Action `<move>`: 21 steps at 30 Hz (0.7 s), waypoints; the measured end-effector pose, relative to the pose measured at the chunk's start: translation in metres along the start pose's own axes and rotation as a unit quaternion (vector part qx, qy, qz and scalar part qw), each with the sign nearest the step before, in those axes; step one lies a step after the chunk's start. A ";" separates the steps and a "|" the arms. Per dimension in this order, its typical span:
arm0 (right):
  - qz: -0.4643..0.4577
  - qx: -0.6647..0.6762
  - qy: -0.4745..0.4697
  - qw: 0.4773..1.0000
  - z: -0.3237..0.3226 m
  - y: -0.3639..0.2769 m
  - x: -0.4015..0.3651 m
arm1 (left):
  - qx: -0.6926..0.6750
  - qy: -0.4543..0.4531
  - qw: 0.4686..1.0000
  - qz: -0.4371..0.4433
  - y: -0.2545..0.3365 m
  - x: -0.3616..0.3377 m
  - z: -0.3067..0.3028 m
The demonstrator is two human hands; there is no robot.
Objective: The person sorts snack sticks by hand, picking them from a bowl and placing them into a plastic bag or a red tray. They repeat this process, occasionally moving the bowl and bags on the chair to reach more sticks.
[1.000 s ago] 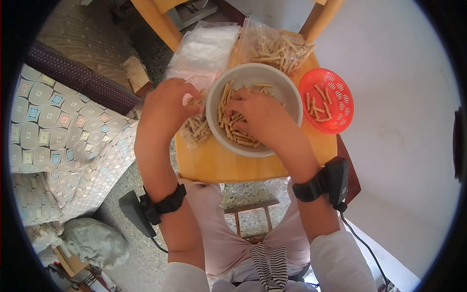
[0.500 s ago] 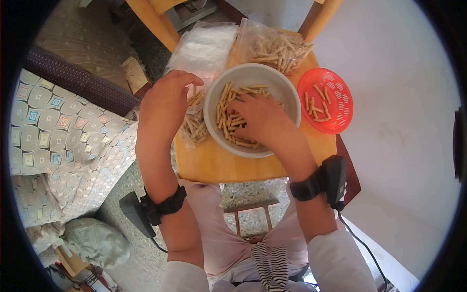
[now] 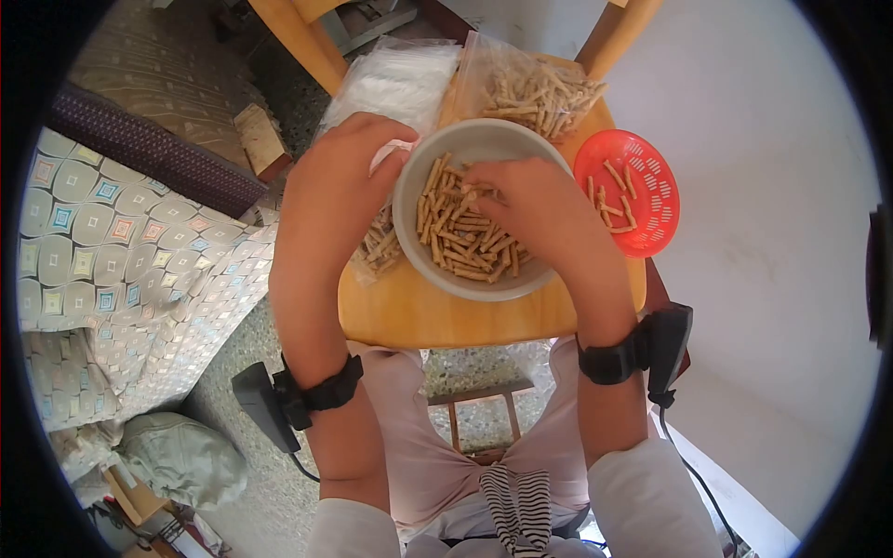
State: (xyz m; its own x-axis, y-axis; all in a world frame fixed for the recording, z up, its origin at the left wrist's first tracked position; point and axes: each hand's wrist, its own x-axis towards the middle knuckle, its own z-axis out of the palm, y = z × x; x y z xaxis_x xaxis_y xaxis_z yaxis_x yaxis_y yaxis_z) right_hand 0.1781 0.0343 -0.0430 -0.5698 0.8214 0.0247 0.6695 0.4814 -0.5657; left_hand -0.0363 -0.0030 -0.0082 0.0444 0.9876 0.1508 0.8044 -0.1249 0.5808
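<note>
A grey bowl of short tan sticks sits on the wooden chair seat. My right hand is inside the bowl, its fingers bent together over the sticks; what they hold is hidden. My left hand is at the bowl's left rim, thumb and fingers apart, above a plastic bag of sticks that it partly covers. Whether its fingertips touch that bag cannot be made out.
A red basket with several sticks stands right of the bowl. Behind are a filled clear bag and a stack of flat clear bags. The chair's back posts rise at the far edge. Patterned cloth lies left.
My right hand has moved right and up within the bowl, its fingers drawing together, uncovering more sticks. My left hand has shifted right and up toward the bowl's rim.
</note>
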 end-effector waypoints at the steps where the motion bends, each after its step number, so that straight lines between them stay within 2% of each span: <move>1: -0.017 0.008 0.003 1.000 0.001 0.002 -0.001 | 0.000 0.000 1.000 0.000 0.001 0.000 0.001; 4: -0.019 0.017 0.000 1.000 0.000 0.000 -0.001 | 0.010 -0.016 1.000 0.022 0.003 0.002 0.008; 6: -0.005 0.018 -0.005 1.000 0.000 -0.002 -0.001 | -0.003 -0.012 0.997 0.075 0.005 0.003 0.011; 7: -0.013 0.003 0.021 1.000 0.001 -0.001 -0.001 | -0.003 -0.012 0.997 0.075 0.006 0.004 0.011; 9: -0.021 -0.012 0.047 0.999 0.002 0.000 0.000 | -0.021 -0.092 0.994 0.058 0.011 0.007 0.008; 13: -0.012 -0.013 0.079 0.997 -0.001 -0.002 0.003 | -0.035 -0.087 0.993 0.073 0.015 0.008 0.008; 15: -0.010 -0.005 0.079 0.997 -0.005 -0.005 0.005 | -0.023 -0.042 0.996 0.082 0.013 0.008 0.010; 21: -0.027 0.035 0.087 0.995 -0.006 -0.007 0.007 | -0.019 -0.042 0.994 0.101 0.009 0.010 0.009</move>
State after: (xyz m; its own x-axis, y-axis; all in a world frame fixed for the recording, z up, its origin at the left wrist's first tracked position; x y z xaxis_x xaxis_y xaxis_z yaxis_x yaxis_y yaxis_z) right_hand 0.1720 0.0384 -0.0341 -0.5091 0.8382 0.1956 0.6014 0.5090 -0.6158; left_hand -0.0233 0.0068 -0.0082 0.2528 0.9465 0.2005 0.7512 -0.3226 0.5759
